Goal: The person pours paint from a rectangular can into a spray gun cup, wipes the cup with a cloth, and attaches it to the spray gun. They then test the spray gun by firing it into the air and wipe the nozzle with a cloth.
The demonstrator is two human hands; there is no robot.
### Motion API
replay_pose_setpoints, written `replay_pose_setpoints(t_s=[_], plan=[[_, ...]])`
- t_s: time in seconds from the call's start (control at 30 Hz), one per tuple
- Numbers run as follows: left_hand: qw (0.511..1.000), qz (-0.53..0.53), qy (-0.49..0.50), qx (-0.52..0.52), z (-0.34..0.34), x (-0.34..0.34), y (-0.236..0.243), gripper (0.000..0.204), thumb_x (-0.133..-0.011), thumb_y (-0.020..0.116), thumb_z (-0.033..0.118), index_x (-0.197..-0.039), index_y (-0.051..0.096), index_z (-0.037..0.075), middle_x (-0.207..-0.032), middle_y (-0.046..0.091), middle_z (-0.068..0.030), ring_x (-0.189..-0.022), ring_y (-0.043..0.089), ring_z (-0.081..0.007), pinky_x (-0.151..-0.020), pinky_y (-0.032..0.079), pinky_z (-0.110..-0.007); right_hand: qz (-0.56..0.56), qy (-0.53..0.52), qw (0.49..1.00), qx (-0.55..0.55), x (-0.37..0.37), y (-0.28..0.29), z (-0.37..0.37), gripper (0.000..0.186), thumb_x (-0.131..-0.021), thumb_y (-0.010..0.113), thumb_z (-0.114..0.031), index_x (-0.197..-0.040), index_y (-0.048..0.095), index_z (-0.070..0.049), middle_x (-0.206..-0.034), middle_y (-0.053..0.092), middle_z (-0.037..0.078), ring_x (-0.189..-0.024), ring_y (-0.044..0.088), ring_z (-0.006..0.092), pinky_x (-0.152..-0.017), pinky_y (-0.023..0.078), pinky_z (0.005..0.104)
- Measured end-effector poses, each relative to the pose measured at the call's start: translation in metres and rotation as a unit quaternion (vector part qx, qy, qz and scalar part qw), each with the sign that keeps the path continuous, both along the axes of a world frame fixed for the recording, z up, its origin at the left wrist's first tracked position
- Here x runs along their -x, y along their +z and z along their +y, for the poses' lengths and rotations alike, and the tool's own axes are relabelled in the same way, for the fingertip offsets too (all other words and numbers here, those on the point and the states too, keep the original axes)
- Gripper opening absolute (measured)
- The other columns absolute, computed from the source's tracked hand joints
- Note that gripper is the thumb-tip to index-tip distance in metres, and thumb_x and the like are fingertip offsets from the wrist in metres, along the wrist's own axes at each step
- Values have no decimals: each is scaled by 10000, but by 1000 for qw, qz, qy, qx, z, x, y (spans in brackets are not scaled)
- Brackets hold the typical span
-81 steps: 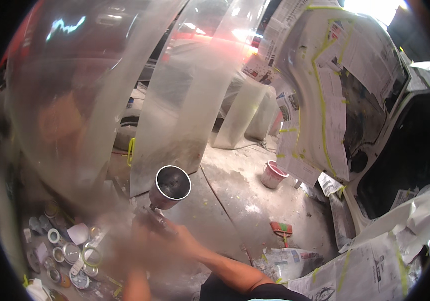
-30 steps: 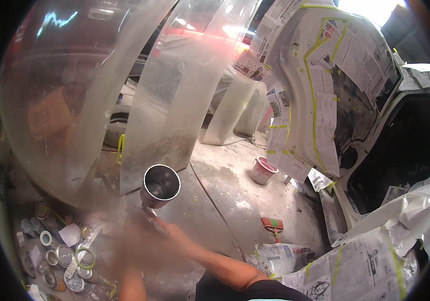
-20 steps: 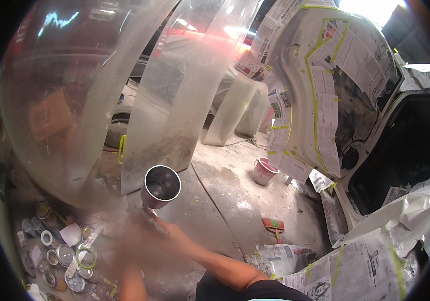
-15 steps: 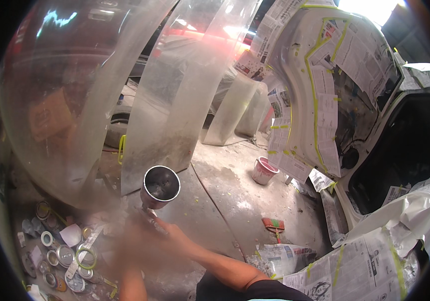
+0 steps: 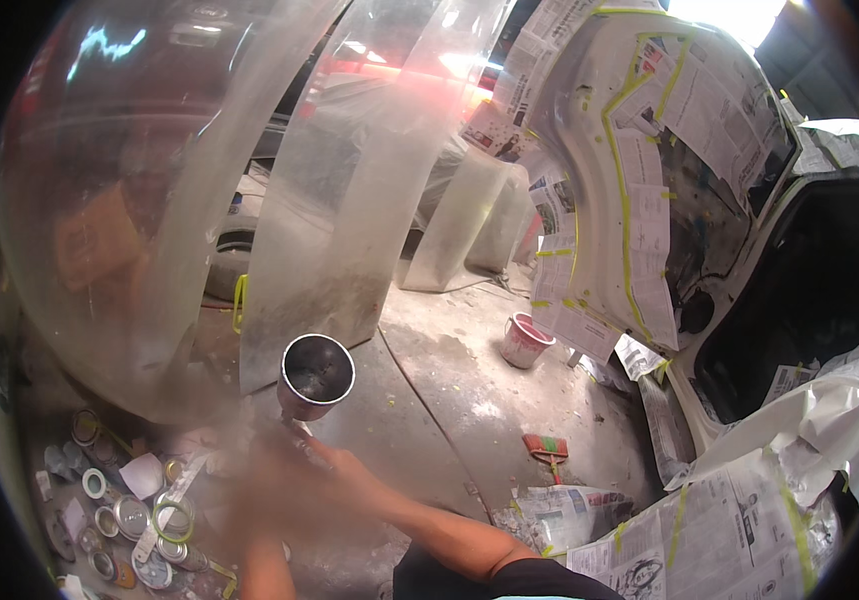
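Note:
An uncovered round cup [image 5: 317, 378], dark inside with a bright rim, stands on top of what looks like a metal spray gun [image 5: 299, 437] in front of me. My right hand [image 5: 341, 474] is closed round the gun's body just below the cup, though a brown blur hides most of its fingers. My left hand [image 5: 267, 500] is beside it, lower and to the left. That same blur covers its fingers, so I cannot see whether it touches the gun.
Cans and tape rolls [image 5: 132, 517] crowd the floor at lower left. Plastic sheeting [image 5: 319, 210] hangs ahead. A pinkish bucket [image 5: 526, 342] and a brush head [image 5: 546, 446] stand on the concrete. At right, an open car panel [image 5: 604, 190] is masked with newspaper and yellow-green tape.
The cup has shifted very slightly left and down in the picture, and the background has slid a little left too. Both hands keep nearly the same pose.

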State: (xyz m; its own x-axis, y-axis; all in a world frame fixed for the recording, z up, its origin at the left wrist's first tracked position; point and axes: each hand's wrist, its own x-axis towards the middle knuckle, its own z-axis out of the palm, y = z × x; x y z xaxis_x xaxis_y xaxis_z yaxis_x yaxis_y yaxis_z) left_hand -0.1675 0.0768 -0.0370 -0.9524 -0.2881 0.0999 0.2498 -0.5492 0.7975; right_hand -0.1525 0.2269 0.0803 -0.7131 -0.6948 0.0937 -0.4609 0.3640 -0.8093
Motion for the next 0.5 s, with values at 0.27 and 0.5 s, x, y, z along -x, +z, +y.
replay_pose_setpoints(t_s=[0.27,0.5], plan=[[1000,2,-2,-6,1,0,0,244,-873,465,-12,-1098,555,-38,-1001,647,-115,-866,669,-189,-714,565,-307,-8,-4,1000,0,-1,3,1,643,-929,592,-327,-1436,346,-18,-1018,637,302,-952,644,413,-824,483,430],[1000,16,-9,-19,1,0,-3,236,-875,470,-6,-1090,567,-27,-995,652,-103,-858,672,-185,-719,568,-300,4,-13,1000,-6,-3,2,1,649,-923,595,-339,-1432,354,-15,-1034,630,311,-981,630,438,-835,483,445]])
